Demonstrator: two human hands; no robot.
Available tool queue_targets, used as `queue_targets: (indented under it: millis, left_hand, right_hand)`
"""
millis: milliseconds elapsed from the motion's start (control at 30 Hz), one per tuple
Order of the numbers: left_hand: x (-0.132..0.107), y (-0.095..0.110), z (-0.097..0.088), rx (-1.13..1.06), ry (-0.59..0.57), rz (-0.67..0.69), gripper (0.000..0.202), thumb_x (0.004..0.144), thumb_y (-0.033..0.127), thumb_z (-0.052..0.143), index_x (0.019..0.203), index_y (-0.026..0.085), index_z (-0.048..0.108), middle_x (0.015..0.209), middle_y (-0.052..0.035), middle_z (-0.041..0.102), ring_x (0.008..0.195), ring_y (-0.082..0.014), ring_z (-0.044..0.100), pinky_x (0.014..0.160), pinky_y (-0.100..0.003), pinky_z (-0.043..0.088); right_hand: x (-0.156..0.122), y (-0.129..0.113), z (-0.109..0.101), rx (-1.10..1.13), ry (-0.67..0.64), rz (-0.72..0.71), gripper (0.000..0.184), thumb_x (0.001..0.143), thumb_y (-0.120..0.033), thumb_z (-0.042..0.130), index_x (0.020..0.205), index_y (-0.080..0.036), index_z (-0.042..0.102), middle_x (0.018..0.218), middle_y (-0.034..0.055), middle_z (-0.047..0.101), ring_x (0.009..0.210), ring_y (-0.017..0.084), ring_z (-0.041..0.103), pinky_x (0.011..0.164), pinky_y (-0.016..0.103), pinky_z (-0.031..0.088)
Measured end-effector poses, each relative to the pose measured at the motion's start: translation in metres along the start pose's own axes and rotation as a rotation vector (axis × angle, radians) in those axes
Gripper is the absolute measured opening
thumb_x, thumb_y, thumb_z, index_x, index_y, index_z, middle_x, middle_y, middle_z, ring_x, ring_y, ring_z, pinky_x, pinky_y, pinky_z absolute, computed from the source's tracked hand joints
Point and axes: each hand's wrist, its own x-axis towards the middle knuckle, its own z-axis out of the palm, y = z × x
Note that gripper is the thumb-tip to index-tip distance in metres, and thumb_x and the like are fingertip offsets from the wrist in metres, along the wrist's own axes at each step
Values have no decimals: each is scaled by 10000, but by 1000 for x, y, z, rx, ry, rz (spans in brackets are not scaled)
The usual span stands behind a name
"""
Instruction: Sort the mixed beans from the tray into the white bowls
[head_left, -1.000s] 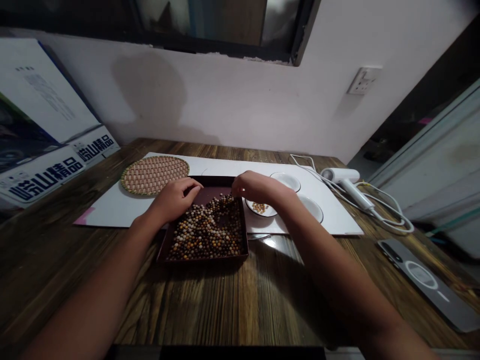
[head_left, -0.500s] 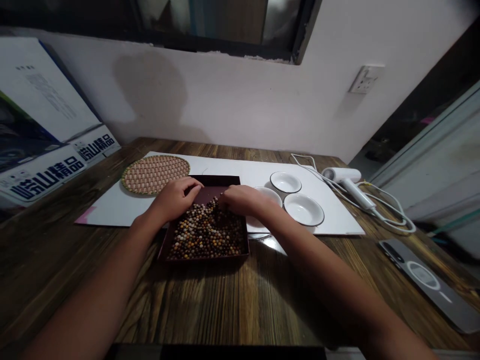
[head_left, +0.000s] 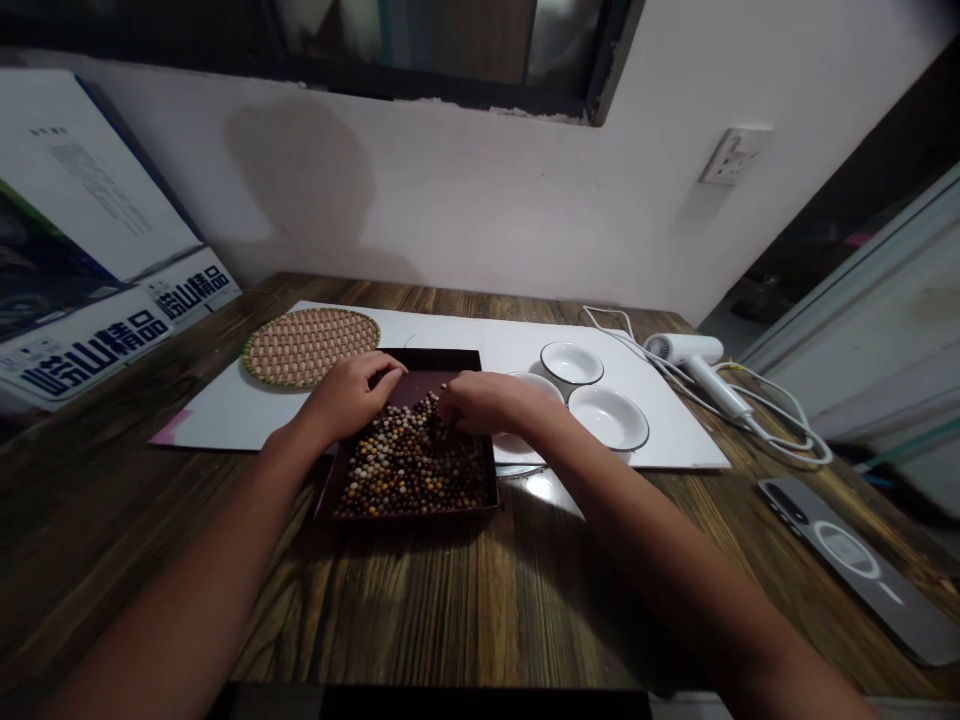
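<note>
A shallow dark maroon box [head_left: 442, 382] holds a heap of small round beads [head_left: 397, 465] in brown, black, cream and orange. My left hand [head_left: 354, 395] lies over its far left corner, thumb and fingers curled together at the wall. Over the beads, inside the right part of the box, my right hand [head_left: 476, 400] is closed in a pinch. A small pale bead shows at its fingertips, which are mostly hidden. Three white dishes with dark rims stand just right of the box: a back one [head_left: 571, 363], a right one [head_left: 608, 418], and one partly behind my right wrist.
A woven oval mat [head_left: 311, 346] lies on a white board [head_left: 217, 418] at the left. Toward the right are a white hair dryer [head_left: 694, 360] with its looped cord and a grey phone [head_left: 855, 570]. Printed cartons [head_left: 105, 250] stand at far left against the wall.
My right hand has shifted very slightly among the beads, and a small pale bead now shows at its fingertips. My left hand, the box and the dishes stay in place.
</note>
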Motion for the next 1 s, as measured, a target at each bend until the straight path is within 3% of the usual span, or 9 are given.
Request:
queue_targets:
  millis: [167,433,600,833,1000]
  left_hand:
    - [0,2,-1,-4,-1,-17,285,996,357,512,992,207,753,1068,-81,787,1018,-267,711,946,-395,539]
    - [0,2,0,-2,5,-5,290,996,347,515,991,187,757,1050,-81,785,1002,-259,710,936,-379,531]
    - [0,1,0,-3,8,7,288,1001,344,515,991,186,756,1047,-82,784,995,-256,710,932,-379,530]
    - [0,0,0,-11,10,11,289,1000,341,519,991,176,756,1057,-89,784,1007,-260,709,931,-382,532]
    - [0,-1,0,-14,11,10,283,998,334,524,988,176,758,1049,-87,785,999,-257,709,929,-379,531]
  right_hand:
    - [-2,-14,-3,-19,-22,53,222,858,-77,568,878,-146,777,844,58,728,653,130,503,604,307,340]
    - [5,-16,9,-134,-6,102,260,896,-90,563,1006,-160,788,1002,100,769,746,158,607,606,298,349]
    - [-4,-16,-7,-98,-26,94,232,887,-95,569,945,-150,786,942,87,765,673,132,551,590,296,339]
    - [-37,11,-34,-9,32,429,204,874,-122,580,880,-135,783,836,80,735,631,120,524,586,292,361]
    - [-48,25,-39,19,-39,654,226,852,-138,641,998,-150,813,993,118,760,771,185,644,662,316,442]
